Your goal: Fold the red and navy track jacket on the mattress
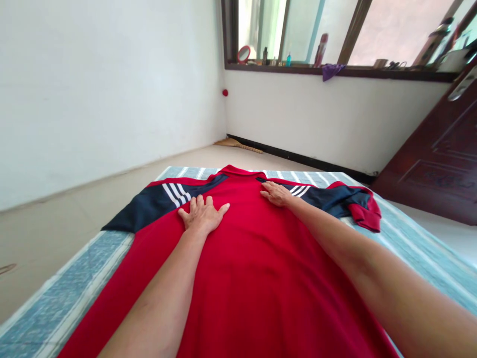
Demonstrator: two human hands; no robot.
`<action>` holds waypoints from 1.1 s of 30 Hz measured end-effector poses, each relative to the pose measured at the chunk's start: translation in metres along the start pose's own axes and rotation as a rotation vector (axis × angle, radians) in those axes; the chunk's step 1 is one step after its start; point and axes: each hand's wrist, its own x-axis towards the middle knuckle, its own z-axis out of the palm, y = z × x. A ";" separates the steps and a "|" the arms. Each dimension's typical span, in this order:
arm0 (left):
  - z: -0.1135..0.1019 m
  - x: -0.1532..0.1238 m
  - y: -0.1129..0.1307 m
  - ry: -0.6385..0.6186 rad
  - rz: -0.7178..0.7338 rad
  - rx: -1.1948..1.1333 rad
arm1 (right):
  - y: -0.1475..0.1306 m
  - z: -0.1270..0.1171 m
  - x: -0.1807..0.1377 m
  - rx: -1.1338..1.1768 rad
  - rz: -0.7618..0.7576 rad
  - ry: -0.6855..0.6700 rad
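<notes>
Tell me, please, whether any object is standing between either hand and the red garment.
Nothing visible stands in between. The left hand lies spread directly on the red garment, and the right hand rests on it too, near the collar.

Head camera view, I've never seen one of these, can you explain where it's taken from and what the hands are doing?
No machine here: a person wears this camera on their head, aimed forward and down, and this is the only view. A red and navy top lies spread on a blue-and-white cloth. Their bare left hand rests on it with fingers spread; their right hand rests near the collar. Neither seems to grip anything. Beyond are a windowsill and, at the right, a door.
</notes>
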 end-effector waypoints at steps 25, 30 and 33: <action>-0.020 -0.055 -0.090 0.000 0.287 0.157 | 0.000 -0.005 -0.167 0.008 -0.026 -0.053; -0.029 -0.069 -0.083 0.047 0.275 0.167 | -0.003 -0.018 -0.182 -0.013 0.005 0.015; -0.032 -0.091 -0.087 0.054 0.227 0.189 | -0.020 -0.024 -0.218 -0.030 -0.001 0.079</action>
